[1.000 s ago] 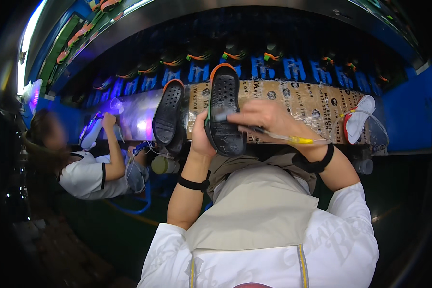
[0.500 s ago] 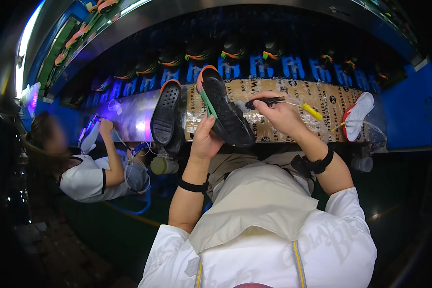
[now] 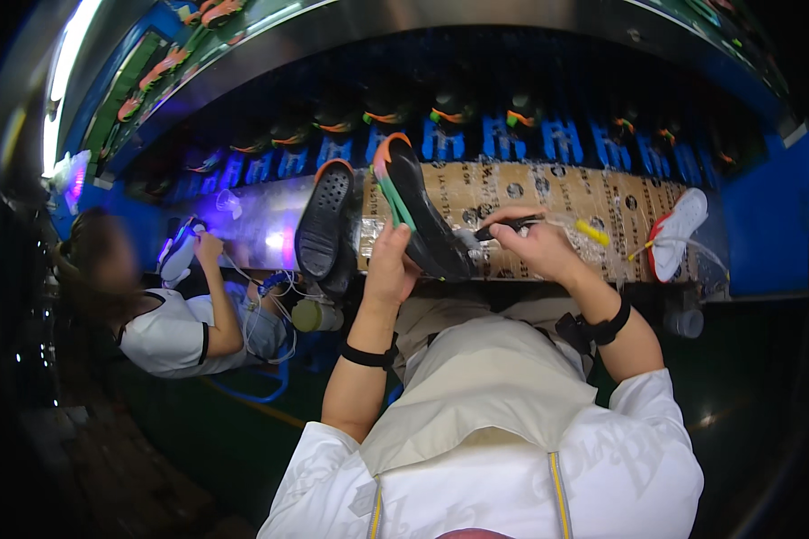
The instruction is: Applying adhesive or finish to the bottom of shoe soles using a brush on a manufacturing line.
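Black sole, tipped further edgewise since earlier: left hand clamps it; right hand grips black-handled brush.

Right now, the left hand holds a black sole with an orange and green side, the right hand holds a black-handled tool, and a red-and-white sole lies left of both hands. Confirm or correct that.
Wrong side: the head view shows the red-and-white sole lying right of both. The left hand does hold the black sole, the right hand the black-handled tool.
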